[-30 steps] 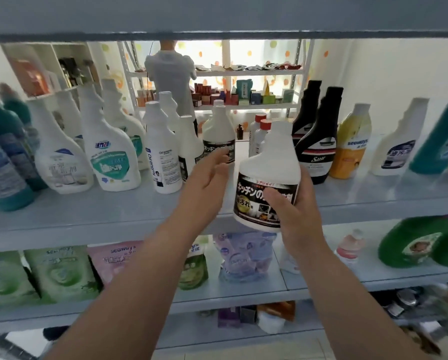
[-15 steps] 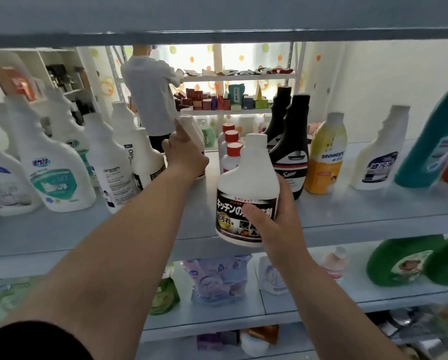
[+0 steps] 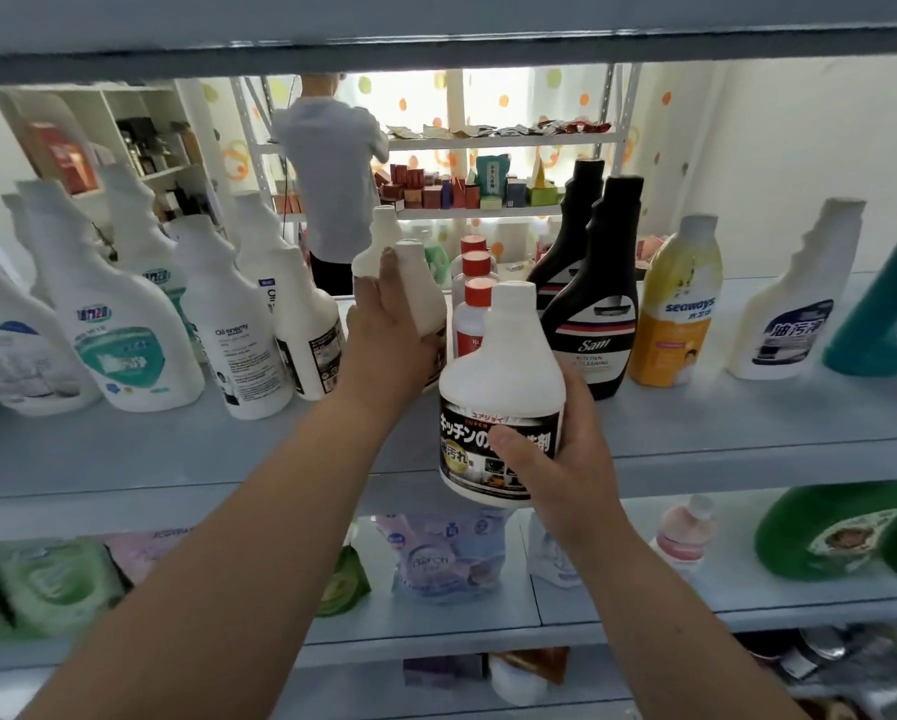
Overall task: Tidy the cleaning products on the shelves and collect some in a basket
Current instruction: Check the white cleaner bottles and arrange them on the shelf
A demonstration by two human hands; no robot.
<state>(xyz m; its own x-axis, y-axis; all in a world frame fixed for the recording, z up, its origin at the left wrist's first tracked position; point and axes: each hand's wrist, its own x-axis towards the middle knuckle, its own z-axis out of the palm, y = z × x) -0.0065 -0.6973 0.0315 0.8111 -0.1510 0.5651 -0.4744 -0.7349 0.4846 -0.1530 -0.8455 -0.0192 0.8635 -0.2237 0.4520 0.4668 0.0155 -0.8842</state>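
A: Where do we find the black-label bottle [image 3: 501,387]?

B: Held before the shelf [image 3: 176,459] front edge, right hand [image 3: 555,459] fingers clamped round it. Left hand [image 3: 389,335] grips a white bottle [image 3: 423,293] farther back; we judge, to clear a slot.

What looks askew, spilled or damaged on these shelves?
No spill or damage shows. The left hand grips a white bottle that looks tilted, top to the left, beside the upright red-capped bottles. The right hand holds the black-labelled bottle in front of the shelf edge, not standing on it.
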